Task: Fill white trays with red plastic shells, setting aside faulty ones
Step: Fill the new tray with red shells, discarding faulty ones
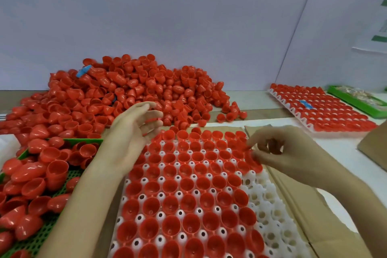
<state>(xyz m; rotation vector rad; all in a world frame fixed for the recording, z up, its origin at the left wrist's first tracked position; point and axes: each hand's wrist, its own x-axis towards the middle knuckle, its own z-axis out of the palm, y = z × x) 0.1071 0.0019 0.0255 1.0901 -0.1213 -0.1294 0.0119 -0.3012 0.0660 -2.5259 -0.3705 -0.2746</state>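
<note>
Head view, two white trays (270, 207), left grip (134, 130) released, right grip (287, 153) pinching one red shell (248, 150)

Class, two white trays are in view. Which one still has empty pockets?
The near tray, centre front: its right side shows bare white pockets. The far tray at back right looks fully covered with red shells.

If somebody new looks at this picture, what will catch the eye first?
First, the big heap of red shells at the back left. Next, the white tray in the front centre, mostly filled, with its right columns empty. The right hand pinches a red shell at the tray's right side, and the left hand is open beside the heap.
</note>
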